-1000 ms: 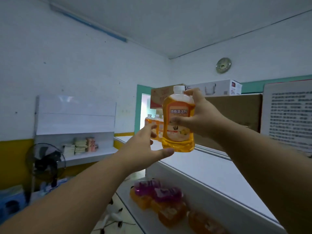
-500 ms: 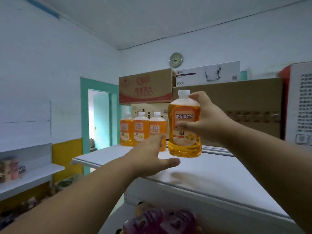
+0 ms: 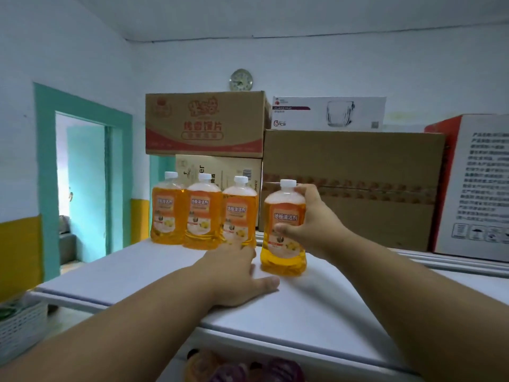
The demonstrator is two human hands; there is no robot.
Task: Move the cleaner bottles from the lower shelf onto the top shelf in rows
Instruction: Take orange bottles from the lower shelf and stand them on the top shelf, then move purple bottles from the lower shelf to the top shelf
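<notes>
right hand (image 3: 311, 230) grips orange bottle (image 3: 284, 230) on top shelf (image 3: 137, 271) | left hand (image 3: 237, 274) flat, relaxed, beside that bottle

White walls (image 3: 82, 51) meet a white ceiling (image 3: 275, 15). A teal-framed doorway (image 3: 82, 183) opens on the left, beside a yellow band of lower wall (image 3: 19, 255). A round clock (image 3: 241, 79) hangs above stacked cardboard boxes (image 3: 352, 186). A white basket (image 3: 22, 326) sits at lower left.

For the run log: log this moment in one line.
right hand grips fourth bottle | base on top shelf | left hand flat on shelf
</notes>
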